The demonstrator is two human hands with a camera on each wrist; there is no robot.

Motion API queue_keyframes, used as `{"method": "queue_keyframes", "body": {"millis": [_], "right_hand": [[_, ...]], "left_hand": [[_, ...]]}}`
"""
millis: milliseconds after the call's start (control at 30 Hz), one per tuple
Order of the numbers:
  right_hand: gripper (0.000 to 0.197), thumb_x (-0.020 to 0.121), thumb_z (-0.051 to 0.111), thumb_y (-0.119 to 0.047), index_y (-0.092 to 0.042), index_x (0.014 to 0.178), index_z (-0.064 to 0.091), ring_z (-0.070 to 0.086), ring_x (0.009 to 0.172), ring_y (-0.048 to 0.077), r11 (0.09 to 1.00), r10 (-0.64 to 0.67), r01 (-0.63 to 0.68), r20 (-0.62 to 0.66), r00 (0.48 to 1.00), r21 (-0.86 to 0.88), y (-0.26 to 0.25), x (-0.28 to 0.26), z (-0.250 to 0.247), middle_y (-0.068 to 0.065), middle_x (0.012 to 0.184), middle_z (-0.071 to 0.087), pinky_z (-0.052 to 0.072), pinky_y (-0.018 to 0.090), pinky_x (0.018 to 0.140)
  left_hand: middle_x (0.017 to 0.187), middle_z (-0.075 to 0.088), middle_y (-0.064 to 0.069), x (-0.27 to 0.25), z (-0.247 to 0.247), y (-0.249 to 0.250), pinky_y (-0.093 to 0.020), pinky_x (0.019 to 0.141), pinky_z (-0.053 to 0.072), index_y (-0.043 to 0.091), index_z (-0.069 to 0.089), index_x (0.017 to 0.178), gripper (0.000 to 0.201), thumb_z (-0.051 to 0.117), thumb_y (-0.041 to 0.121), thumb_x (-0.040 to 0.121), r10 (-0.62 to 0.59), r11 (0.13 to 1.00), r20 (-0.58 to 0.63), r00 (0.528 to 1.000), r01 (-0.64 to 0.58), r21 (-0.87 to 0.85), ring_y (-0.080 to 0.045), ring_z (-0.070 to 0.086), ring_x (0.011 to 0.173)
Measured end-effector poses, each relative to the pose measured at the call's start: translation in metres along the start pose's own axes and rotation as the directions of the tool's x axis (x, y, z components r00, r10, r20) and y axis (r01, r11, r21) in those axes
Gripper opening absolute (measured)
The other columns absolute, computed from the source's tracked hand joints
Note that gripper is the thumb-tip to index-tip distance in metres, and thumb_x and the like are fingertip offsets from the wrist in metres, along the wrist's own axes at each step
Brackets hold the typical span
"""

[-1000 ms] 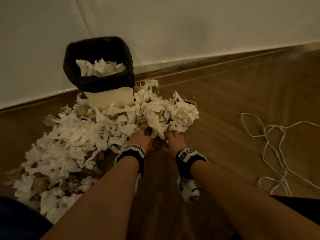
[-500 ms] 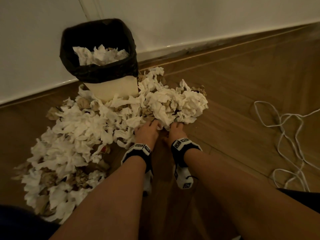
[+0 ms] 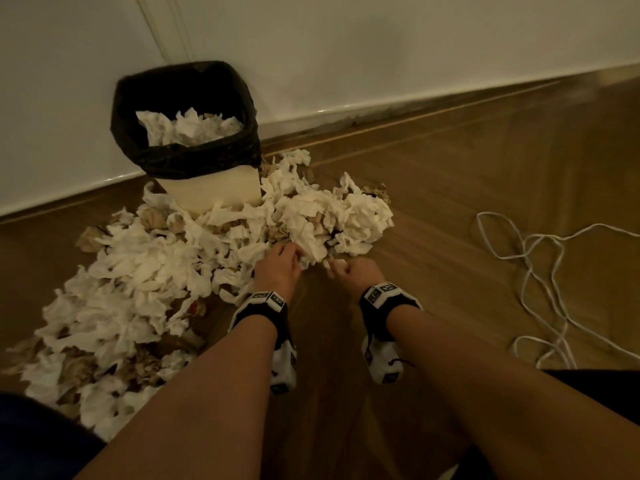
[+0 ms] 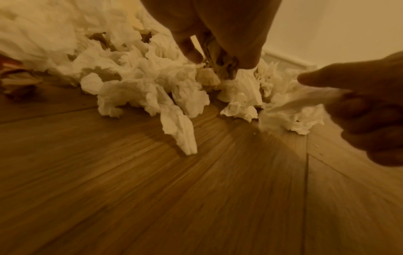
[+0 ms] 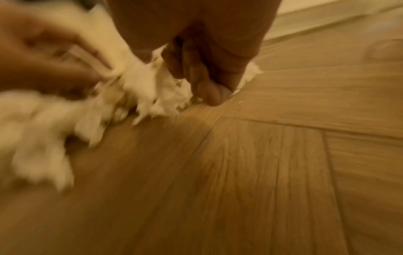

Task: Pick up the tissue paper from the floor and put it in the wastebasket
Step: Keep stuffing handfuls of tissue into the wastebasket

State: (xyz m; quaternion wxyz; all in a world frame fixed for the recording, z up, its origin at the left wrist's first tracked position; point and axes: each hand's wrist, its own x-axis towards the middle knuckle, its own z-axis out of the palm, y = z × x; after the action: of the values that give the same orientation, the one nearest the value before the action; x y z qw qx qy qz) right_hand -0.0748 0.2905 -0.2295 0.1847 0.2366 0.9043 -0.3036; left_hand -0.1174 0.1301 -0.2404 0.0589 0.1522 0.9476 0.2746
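on the wooden floor (image 3: pixel 485 202) below a white wall (image 3: pixel 381 46), a heap of crumpled tissues (image 3: pixel 156 265) spreads round a bin (image 3: pixel 214 192) lined with a black bag (image 3: pixel 187 161); a white cable (image 3: pixel 530 258) lies at the right. at the heap's near edge the left grip (image 3: pixel 277 268) curls round a brownish wad (image 4: pixel 220 58); just right of it, the right grip (image 3: pixel 356 271) pinches a white tissue (image 4: pixel 301 103).

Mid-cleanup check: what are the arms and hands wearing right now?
No sleeves, no gloves on the left hand or right hand. Left strap and right strap are black with white blocks bearing black square markings. White left unit and right unit hang beneath the wrists.
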Motion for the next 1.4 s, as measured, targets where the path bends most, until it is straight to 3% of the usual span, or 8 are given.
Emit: {"method": "queue_keyframes", "body": {"millis": [167,300,533,733,867,933,1200,1400], "right_hand": [[0.041,0.097,0.043,-0.025,-0.005,0.063,0.056,0.062,0.070,0.024,0.954,0.123,-0.110,-0.032,0.992,0.277,0.000,-0.012,-0.036,0.021,0.085,0.070,0.054,0.042,0.079],[0.030,0.097,0.034,0.004,0.005,0.118,0.055,0.066,0.097,0.036,0.638,0.211,-0.227,0.117,0.970,0.736,-0.008,-0.026,-0.053,0.027,0.113,0.059,0.056,0.033,0.065],[0.032,0.095,0.038,0.000,-0.018,0.073,0.053,0.050,0.061,0.019,0.548,0.265,-0.224,0.087,0.960,0.806,-0.014,-0.034,-0.072,0.005,0.073,0.050,0.048,0.033,0.056],[0.026,0.093,0.048,-0.034,-0.011,0.085,0.055,0.049,0.054,0.021,0.462,0.298,-0.216,0.079,0.951,0.860,-0.016,-0.040,-0.087,0.005,0.064,0.048,0.047,0.028,0.049],[0.044,0.094,0.048,-0.041,-0.005,0.118,0.056,0.060,0.094,0.026,0.766,0.230,-0.196,0.023,0.973,0.612,-0.027,-0.057,-0.097,0.009,0.103,0.061,0.043,0.023,0.065],[0.050,0.096,0.038,-0.048,-0.008,0.117,0.059,0.054,0.112,0.026,1.000,0.027,-0.026,-0.104,0.994,0.015,-0.028,-0.066,-0.096,0.010,0.121,0.059,0.039,0.028,0.074],[0.017,0.089,0.060,-0.024,-0.017,0.074,0.059,0.052,0.047,0.009,0.864,-0.006,0.012,-0.015,1.000,0.504,-0.079,-0.082,-0.128,0.000,0.063,0.058,0.043,0.019,0.041],[0.058,0.097,0.029,-0.052,-0.008,0.063,0.045,0.042,0.056,0.022,0.899,-0.134,0.218,-0.237,0.962,0.380,-0.159,-0.095,-0.175,0.009,0.066,0.050,0.038,0.032,0.068]], "left_hand": [[0.109,0.054,-0.006,-0.005,-0.012,0.013,-0.026,0.068,0.037,0.012,0.060,0.099,0.014,0.049,0.009,0.091,0.031,0.999,-0.012,0.999,-0.032,-0.034,-0.022,0.054,0.089],[0.112,0.052,-0.008,-0.007,-0.023,0.023,-0.028,0.070,0.042,0.012,0.058,0.102,0.015,0.047,0.008,0.092,0.030,0.998,-0.012,0.999,-0.031,-0.050,-0.023,0.054,0.090],[0.114,0.053,-0.009,-0.010,-0.043,0.032,-0.031,0.075,0.042,0.012,0.058,0.105,0.018,0.044,0.009,0.093,0.005,0.999,-0.006,1.000,-0.005,-0.034,-0.025,0.055,0.096],[0.113,0.053,-0.011,-0.010,-0.060,0.041,-0.034,0.078,0.046,0.015,0.057,0.109,0.019,0.043,0.018,0.096,-0.057,0.998,-0.001,0.998,0.057,-0.013,-0.027,0.056,0.093],[0.115,0.050,-0.010,-0.011,-0.077,0.051,-0.036,0.081,0.049,0.019,0.050,0.116,0.029,0.057,0.014,0.088,-0.038,0.999,0.072,0.997,0.036,0.028,-0.028,0.057,0.093],[0.121,0.051,-0.015,-0.008,-0.089,0.059,-0.039,0.085,0.048,0.018,0.045,0.124,0.035,0.047,0.007,0.091,-0.057,0.996,0.118,0.991,0.049,0.071,-0.031,0.055,0.102],[0.123,0.054,-0.016,0.006,-0.157,0.086,-0.039,0.087,0.045,0.016,0.043,0.127,0.041,0.039,-0.001,0.090,-0.028,0.998,0.052,0.998,0.024,0.060,-0.031,0.054,0.109],[0.080,0.054,-0.005,0.022,-0.222,0.090,-0.031,0.056,0.037,0.009,0.046,0.112,0.022,0.032,0.004,0.095,0.110,0.991,-0.093,0.990,-0.103,0.083,-0.021,0.050,0.068]]}}
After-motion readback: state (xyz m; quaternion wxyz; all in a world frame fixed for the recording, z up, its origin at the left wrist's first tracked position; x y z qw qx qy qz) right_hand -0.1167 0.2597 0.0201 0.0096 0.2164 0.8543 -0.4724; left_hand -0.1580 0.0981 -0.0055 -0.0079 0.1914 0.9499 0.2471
